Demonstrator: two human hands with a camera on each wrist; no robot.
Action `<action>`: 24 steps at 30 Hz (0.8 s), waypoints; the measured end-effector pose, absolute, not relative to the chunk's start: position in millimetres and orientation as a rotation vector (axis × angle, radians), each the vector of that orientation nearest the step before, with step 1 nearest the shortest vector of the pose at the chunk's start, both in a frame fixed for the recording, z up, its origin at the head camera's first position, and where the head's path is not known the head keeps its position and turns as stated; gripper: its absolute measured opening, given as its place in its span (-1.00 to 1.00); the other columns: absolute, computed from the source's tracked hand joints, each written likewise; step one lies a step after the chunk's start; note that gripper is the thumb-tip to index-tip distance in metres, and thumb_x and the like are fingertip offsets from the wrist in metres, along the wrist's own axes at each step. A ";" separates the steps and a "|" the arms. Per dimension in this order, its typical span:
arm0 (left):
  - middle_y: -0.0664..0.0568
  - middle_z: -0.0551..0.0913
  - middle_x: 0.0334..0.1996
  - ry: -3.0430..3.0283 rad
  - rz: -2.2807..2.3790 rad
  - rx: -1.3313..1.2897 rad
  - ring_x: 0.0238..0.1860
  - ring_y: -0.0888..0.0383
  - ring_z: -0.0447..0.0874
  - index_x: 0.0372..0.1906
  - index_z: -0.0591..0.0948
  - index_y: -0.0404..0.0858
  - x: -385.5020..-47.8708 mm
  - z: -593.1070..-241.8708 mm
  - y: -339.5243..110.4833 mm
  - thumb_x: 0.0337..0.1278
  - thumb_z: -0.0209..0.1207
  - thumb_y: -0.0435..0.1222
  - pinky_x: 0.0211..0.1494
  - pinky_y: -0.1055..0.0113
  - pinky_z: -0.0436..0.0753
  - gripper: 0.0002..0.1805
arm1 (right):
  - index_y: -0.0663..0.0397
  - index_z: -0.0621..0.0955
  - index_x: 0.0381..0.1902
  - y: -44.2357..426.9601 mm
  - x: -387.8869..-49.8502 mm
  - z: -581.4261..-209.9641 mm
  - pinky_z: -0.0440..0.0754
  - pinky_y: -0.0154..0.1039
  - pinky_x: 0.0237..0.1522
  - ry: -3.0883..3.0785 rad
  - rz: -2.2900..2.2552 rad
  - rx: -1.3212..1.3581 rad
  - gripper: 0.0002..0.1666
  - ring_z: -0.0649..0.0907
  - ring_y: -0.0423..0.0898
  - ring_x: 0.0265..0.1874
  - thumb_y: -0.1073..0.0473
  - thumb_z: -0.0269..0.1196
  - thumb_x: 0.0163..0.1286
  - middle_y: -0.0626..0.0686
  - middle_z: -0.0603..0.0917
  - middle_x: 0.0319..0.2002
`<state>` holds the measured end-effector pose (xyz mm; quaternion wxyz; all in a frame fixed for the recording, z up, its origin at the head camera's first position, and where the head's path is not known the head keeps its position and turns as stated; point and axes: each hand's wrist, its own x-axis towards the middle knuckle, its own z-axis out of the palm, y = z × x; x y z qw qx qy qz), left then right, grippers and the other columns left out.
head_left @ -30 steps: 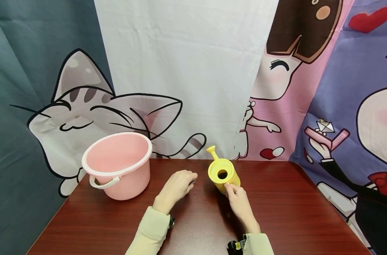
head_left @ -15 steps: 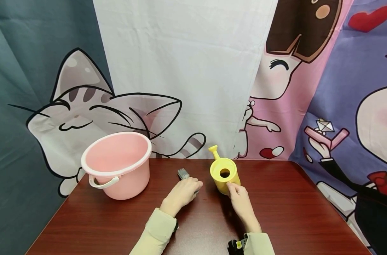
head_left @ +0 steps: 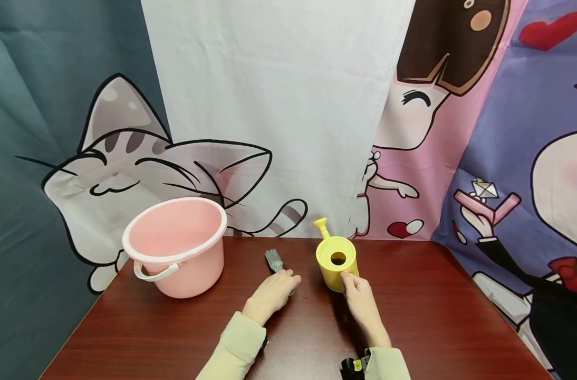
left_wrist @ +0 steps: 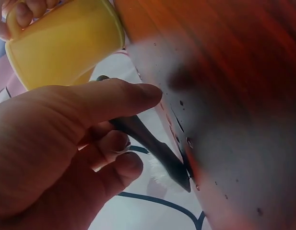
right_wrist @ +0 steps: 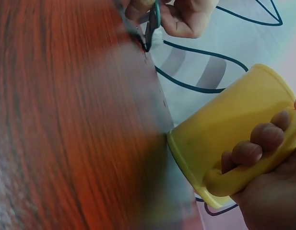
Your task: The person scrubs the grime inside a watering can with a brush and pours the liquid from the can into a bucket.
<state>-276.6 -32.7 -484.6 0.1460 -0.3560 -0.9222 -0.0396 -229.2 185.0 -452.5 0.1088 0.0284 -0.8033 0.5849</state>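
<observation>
In the head view my left hand [head_left: 271, 295] is low over a small brush with grey bristles [head_left: 273, 259], covering most of its dark handle. The left wrist view has the black handle [left_wrist: 152, 143] passing between thumb and curled fingers, its bristled end down by the tabletop. To the right, a yellow watering can [head_left: 337, 264] stands with its spout pointing away. My right hand [head_left: 362, 301] grips it by the loop handle [right_wrist: 258, 163], several fingers curled through. Whether the can's base touches the table is hard to tell.
A pink bucket [head_left: 179, 264] with a white handle [head_left: 157, 272] stands at the table's left side. The dark red wooden table [head_left: 435, 306] ends at a printed cloth backdrop [head_left: 279, 105]. Small droplets [left_wrist: 181, 103] dot the wood near the brush.
My left hand has moved right and nearer to me, uncovering the brush's bristles, then barely shifts. The watering can, in my right hand, has edged slightly to the right.
</observation>
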 end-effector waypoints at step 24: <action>0.02 0.58 -0.31 -2.990 -0.140 -0.924 -0.23 0.11 0.62 -0.35 0.54 -0.13 -263.8 -472.2 -31.3 0.05 0.28 -0.45 -0.17 0.30 0.57 -0.81 | 0.25 0.41 -0.68 199.6 -251.6 -489.2 0.23 -0.35 -0.57 -2.309 1.755 0.007 -0.46 0.28 -0.19 -0.71 0.16 0.01 0.55 -0.06 0.27 -0.74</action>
